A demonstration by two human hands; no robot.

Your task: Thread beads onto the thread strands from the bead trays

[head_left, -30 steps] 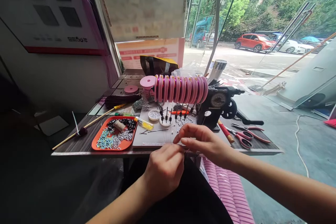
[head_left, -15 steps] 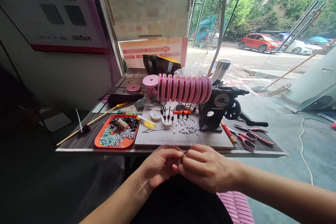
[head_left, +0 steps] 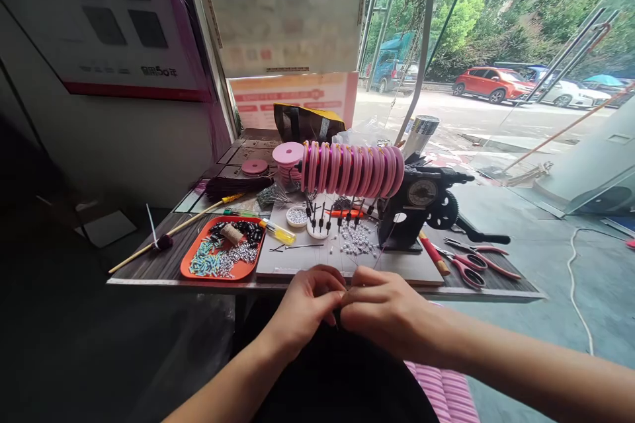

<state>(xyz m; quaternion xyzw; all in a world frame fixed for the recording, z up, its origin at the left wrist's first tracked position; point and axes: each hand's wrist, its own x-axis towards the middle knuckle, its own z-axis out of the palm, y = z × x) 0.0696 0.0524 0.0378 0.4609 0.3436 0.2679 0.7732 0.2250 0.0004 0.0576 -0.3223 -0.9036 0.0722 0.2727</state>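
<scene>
Grip was narrow: left hand and right hand met at the counter edge, apparently pinching threads that ran down from the spools; likely light, soft, easily snapped, best taken near their ends.

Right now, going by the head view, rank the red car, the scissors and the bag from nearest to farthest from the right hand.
From the right hand:
1. Scissors: on the right side of the table.
2. Bag: ahead, behind the pink discs.
3. Red car: outside, ahead and to the right.
</scene>
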